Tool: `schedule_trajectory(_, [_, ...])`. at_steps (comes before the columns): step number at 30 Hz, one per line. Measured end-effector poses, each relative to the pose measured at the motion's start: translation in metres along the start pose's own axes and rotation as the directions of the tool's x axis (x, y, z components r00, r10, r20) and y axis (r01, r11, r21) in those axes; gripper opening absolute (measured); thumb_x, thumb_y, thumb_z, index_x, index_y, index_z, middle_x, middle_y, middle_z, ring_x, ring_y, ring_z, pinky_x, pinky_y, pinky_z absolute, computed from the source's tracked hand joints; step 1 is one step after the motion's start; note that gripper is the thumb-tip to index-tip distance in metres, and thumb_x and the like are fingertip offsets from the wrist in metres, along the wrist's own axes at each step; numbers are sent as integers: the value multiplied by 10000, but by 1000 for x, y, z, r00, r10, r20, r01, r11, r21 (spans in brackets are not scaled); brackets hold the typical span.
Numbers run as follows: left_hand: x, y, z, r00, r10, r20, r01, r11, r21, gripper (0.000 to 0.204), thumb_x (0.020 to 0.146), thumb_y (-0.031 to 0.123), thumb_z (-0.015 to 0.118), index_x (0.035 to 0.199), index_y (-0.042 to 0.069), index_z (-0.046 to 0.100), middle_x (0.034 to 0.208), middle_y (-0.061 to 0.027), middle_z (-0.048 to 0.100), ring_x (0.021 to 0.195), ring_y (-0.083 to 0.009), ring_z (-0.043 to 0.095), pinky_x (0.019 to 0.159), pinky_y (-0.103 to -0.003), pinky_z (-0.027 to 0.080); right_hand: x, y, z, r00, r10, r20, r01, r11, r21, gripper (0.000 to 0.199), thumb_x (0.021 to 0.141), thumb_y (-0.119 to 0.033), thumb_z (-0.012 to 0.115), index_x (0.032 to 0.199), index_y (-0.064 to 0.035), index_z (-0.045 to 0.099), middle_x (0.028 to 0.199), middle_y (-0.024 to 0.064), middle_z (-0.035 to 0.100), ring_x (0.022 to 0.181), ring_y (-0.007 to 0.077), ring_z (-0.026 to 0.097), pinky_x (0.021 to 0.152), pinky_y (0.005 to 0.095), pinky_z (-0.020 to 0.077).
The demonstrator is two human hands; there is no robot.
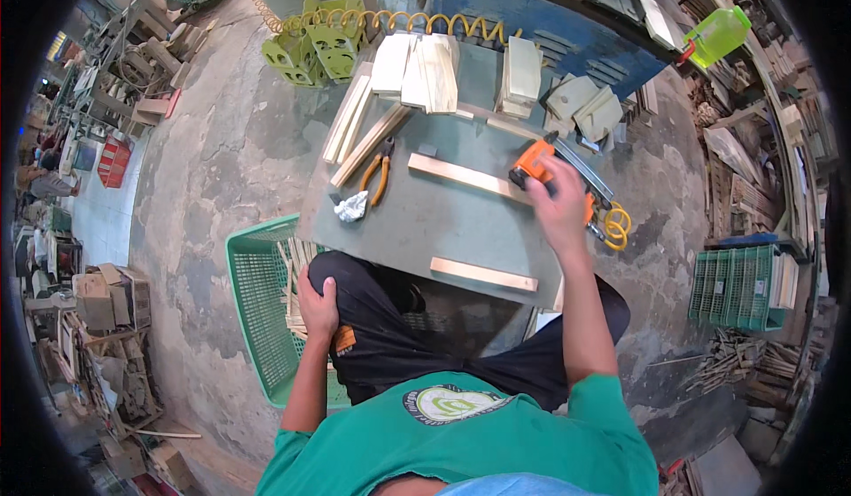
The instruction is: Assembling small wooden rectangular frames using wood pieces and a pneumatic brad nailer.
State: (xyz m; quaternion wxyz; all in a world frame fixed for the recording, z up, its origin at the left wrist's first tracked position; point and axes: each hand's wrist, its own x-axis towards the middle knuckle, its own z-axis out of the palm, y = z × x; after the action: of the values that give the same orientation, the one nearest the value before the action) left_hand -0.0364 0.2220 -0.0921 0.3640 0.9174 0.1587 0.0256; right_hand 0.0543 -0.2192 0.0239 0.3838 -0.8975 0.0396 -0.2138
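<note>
Right hand (560, 203) is wrapped around the orange nail gun (534, 164) at the far right of the grey worktable (417, 217), while the left hand (316, 305) just sits flat and relaxed on the knee, holding nothing. On that table I count two loose wood strips (465, 177) (484, 274) and one pair of orange-handled pliers (379, 170) toward its left side, with one green basket (257, 292) just off its near-left corner.

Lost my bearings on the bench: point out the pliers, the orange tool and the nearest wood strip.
pliers (379, 177): head view, on an orange handle.
orange tool (534, 161): head view, on its orange body.
nearest wood strip (483, 274): head view, mid-length.
</note>
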Motion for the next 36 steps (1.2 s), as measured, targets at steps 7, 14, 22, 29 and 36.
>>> schedule_trajectory(7, [3, 10, -4, 999, 25, -33, -26, 999, -39, 597, 905, 231, 623, 1392, -64, 444, 1337, -256, 522, 1248, -397, 507, 1102, -431, 368, 126, -9, 167, 992, 49, 118, -34, 991, -127, 723, 805, -420, 765, 1324, 18, 517, 1443, 250, 430, 1323, 381, 462, 1080, 439, 427])
schedule_trajectory(14, [3, 14, -9, 999, -25, -37, 25, 1000, -20, 597, 905, 244, 613, 1385, -65, 441, 1343, -260, 512, 1254, -401, 497, 1100, -436, 366, 168, -12, 189, 901, 307, 307, -261, 948, -181, 612, 814, -330, 720, 1304, -27, 515, 1352, 238, 532, 1143, 413, 605, 962, 467, 508])
schedule_trajectory(22, [4, 24, -14, 1000, -6, -17, 6, 999, 35, 613, 898, 236, 614, 1394, -67, 420, 1327, -263, 503, 1235, -411, 497, 1090, -444, 373, 184, 17, 156, 721, 381, 579, -670, 167, 724, 494, 963, -295, 479, 1300, 67, 484, 1152, 223, 627, 926, 285, 693, 721, 325, 604])
schedule_trajectory(29, [3, 23, -14, 1000, -25, -15, 24, 999, -44, 625, 892, 232, 620, 1398, -71, 413, 1310, -260, 503, 1222, -406, 505, 1077, -434, 386, 180, 4, 183, 784, 433, 445, -580, 255, 774, 515, 947, -275, 532, 1333, 54, 443, 1199, 212, 589, 934, 262, 672, 714, 311, 588])
schedule_trajectory(36, [5, 21, -13, 1000, -30, 8, 31, 998, -57, 637, 909, 290, 612, 1403, -65, 423, 1356, -264, 498, 1268, -404, 485, 1104, -434, 361, 171, -16, 222, 932, 360, -39, -355, 929, 102, 655, 800, -282, 714, 1340, -20, 452, 1309, 264, 459, 1197, 424, 498, 1063, 454, 404])
